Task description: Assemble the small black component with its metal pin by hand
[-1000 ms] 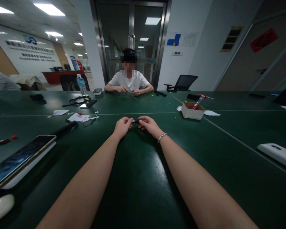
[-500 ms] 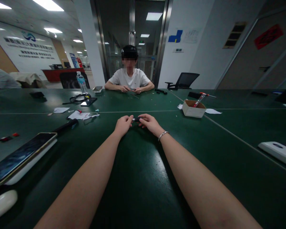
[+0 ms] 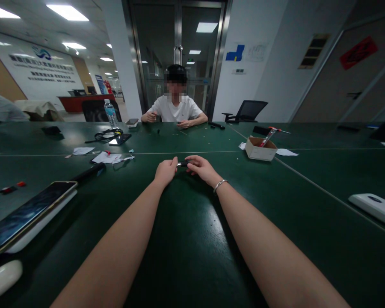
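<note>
Over the middle of the green table, a small black rod-shaped piece with a silver end (image 3: 182,164) lies level between my two hands. My left hand (image 3: 166,172) is closed, its thumb and fingers pinching the silver end. From the other side, my right hand (image 3: 203,168) grips the black end with thumb and bent fingertips. A silver bracelet is on my right wrist. The piece is too small, and too covered by fingers, to name its exact kind.
On the left are a phone on a white box (image 3: 35,209), a white mouse (image 3: 3,280), paper scraps (image 3: 105,157) and a cable (image 3: 105,135). An open carton (image 3: 259,150) holding a tool stands right. Across the table (image 3: 192,256) sits a person in a white shirt (image 3: 176,107).
My hands keep hold of the piece, and slightly more of it shows between them. The view has tilted slightly. Across the table, the person's hands have moved apart, one now raised.
</note>
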Demonstrator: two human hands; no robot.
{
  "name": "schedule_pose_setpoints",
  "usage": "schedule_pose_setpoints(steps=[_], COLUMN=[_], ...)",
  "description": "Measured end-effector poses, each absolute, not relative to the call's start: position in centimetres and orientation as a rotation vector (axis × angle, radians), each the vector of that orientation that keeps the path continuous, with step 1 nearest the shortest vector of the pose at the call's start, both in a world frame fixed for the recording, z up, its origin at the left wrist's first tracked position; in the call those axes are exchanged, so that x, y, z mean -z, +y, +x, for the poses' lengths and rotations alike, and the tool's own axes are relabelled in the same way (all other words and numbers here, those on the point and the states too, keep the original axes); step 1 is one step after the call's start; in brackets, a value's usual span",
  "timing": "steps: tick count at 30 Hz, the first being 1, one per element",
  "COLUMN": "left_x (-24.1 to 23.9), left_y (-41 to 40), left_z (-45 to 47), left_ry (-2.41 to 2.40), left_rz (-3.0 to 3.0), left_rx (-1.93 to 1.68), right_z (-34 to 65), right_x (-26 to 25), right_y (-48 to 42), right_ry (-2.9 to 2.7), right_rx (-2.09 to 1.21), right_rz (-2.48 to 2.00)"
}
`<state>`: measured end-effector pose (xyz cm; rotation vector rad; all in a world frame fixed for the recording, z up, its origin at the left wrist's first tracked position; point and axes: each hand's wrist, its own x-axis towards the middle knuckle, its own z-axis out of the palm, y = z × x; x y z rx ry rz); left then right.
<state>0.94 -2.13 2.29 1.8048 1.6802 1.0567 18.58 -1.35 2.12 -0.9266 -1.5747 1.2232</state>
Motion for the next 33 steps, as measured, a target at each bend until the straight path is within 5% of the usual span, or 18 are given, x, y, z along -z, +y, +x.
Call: schedule_pose_setpoints(steps=[21,33], left_x=[-2.7,-2.8], left_y=[-0.7,-2.1], left_z=[1.3,1.3], left_ry=[1.541,1.67], left_rz=[1.445,1.711], left_rx=[-0.983,-0.948], right_z=[18.6,18.8], right_x=[-2.3,-2.2], right_y=[-1.4,-1.2], right_ry=[-1.609,-1.53], right_rx=[-1.174,-1.23], right_rz=[-0.845,-0.897])
